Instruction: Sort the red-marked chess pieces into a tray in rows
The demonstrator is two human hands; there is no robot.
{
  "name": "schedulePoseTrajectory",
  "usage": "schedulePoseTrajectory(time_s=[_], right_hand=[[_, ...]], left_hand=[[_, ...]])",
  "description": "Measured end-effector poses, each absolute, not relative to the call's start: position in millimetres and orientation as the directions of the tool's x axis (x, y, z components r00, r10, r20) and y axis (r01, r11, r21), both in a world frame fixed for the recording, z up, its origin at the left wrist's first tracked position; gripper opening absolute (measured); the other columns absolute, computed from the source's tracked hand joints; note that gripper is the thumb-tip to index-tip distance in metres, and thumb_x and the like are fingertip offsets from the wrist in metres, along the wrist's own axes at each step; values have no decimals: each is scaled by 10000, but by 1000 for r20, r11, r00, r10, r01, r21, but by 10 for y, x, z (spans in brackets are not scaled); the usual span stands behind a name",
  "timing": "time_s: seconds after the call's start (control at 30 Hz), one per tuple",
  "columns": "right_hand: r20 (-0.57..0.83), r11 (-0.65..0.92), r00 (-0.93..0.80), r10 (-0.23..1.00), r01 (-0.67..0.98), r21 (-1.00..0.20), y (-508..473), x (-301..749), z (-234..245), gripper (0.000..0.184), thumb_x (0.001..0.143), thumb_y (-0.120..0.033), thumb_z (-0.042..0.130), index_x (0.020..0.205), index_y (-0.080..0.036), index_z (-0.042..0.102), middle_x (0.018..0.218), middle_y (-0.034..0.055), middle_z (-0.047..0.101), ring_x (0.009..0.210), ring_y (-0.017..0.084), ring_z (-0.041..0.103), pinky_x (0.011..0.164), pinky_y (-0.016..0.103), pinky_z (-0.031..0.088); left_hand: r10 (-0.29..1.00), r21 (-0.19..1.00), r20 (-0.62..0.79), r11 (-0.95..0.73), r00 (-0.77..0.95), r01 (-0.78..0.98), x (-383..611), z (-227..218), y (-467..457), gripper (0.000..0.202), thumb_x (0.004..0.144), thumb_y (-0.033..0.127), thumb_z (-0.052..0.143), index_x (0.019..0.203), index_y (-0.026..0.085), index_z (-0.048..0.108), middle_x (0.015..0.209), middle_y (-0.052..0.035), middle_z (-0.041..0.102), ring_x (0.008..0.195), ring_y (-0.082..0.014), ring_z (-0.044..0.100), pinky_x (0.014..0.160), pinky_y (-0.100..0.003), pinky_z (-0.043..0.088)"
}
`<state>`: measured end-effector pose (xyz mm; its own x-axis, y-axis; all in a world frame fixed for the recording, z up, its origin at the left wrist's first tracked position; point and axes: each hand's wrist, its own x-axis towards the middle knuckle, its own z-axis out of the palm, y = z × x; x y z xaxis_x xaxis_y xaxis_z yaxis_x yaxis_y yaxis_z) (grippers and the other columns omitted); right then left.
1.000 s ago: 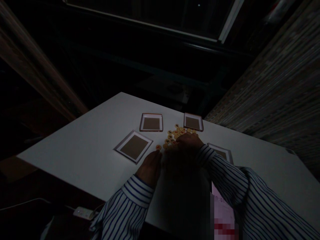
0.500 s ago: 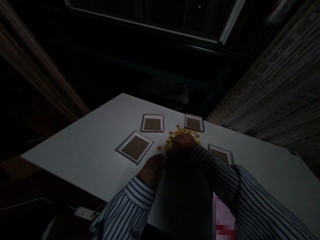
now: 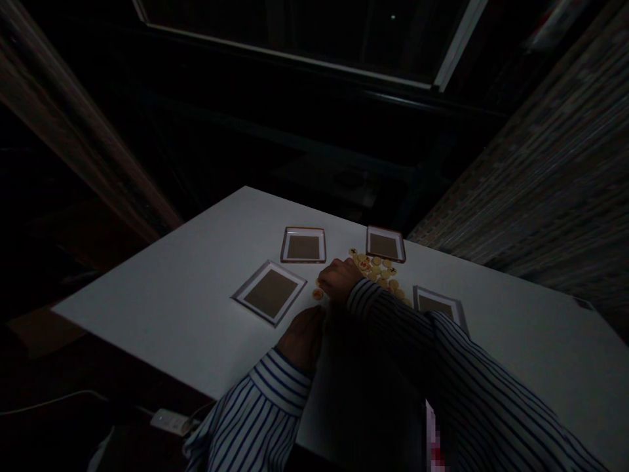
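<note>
Leaning over the white table (image 3: 171, 308), you are bringing both striped sleeves (image 3: 265, 406) in from the near edge. Nearest to you, your left hand (image 3: 302, 337) is lying knuckles-up on the tabletop with its fingers bent under. In this dim light you cannot tell whether it is holding anything.

Just beyond its fingertips, a single yellow disc (image 3: 318, 294) is lying alone on the table. Your right hand (image 3: 339, 278) is crossing over from the right and hovering close above that disc, fingers curled downward. Whether they are pinching a piece or only touching the surface is hidden by the back of the hand.

To the right of that hand, a heap of discs (image 3: 378, 269) is spreading across the tabletop, some showing dark or red marks. Four shallow square trays are standing around it: a near-left tray (image 3: 252, 282) beside your left hand, a near-right tray (image 3: 435, 293) partly behind your right forearm, then a far-left tray (image 3: 303, 231) and a far-right tray (image 3: 385, 232).

As for progress, every disc that is showing is lying on the tabletop itself, so the pieces are looking unsorted, with the whole heap waiting.

Farther off, a brick wall (image 3: 550, 196) is rising on the right, and a pale window frame (image 3: 295, 59) is crossing the darkness.
</note>
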<state>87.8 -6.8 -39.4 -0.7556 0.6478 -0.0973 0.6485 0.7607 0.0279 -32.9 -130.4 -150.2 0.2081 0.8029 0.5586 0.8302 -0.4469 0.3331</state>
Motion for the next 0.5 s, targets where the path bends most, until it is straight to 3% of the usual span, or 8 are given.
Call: schedulePoseTrajectory(time_s=[0.23, 0.5], right_hand=[[-92, 716, -710, 698, 694, 75, 14, 1310, -182, 271, 852, -262, 400, 986, -202, 627, 1024, 66, 657, 998, 201, 522, 805, 333, 335], [-139, 685, -672, 727, 723, 86, -5, 1677, -275, 240, 810, -303, 485, 976, -225, 641, 1010, 56, 659, 983, 206, 541, 762, 314, 356]], left_hand=[[811, 405, 574, -402, 114, 821, -240, -1448, -1327, 353, 884, 250, 338, 1135, 147, 564, 1100, -129, 614, 1027, -222, 569, 884, -394, 505], [817, 393, 566, -385, 111, 835, -235, -1480, -1325, 348, 882, 222, 344, 1142, 128, 555, 1118, -140, 604, 1053, -231, 553, 894, -404, 496]])
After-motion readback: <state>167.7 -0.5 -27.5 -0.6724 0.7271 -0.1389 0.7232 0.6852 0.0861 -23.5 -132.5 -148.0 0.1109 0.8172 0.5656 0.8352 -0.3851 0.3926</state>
